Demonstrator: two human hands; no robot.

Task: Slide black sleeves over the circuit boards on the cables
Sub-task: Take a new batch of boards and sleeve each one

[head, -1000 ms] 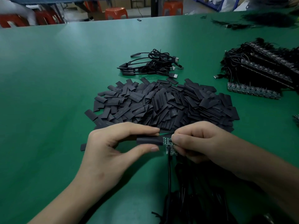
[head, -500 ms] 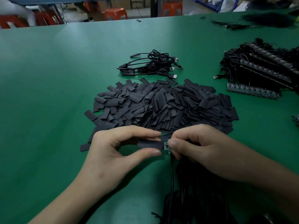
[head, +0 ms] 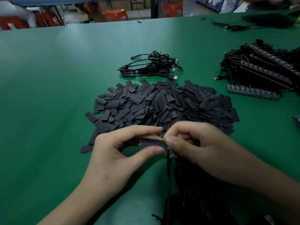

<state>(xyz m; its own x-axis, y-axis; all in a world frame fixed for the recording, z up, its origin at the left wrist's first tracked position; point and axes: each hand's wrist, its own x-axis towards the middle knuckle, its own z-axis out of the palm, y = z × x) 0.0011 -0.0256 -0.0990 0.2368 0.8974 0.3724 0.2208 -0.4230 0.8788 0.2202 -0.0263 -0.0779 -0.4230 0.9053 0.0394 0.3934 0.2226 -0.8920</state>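
Observation:
My left hand (head: 116, 153) pinches a flat black sleeve (head: 152, 143) between thumb and forefinger, held level above the green table. My right hand (head: 201, 148) touches the sleeve's right end and grips a small circuit board (head: 169, 153), of which only a sliver shows below my thumb. The board's black cable (head: 168, 174) hangs down toward a dark bundle of cables (head: 194, 205) near the front edge. A big heap of loose black sleeves (head: 162, 106) lies just beyond both hands.
A small bunch of sleeved cables with USB plugs (head: 152, 67) lies behind the heap. Stacked circuit-board strips with cables (head: 263, 73) fill the right side. More black cables (head: 266, 21) lie at the far right edge. Red stools (head: 116, 14) stand beyond the table.
The sleeve has moved right over the board, so less of the board shows now. My right hand's fingers have closed in against the sleeve's end.

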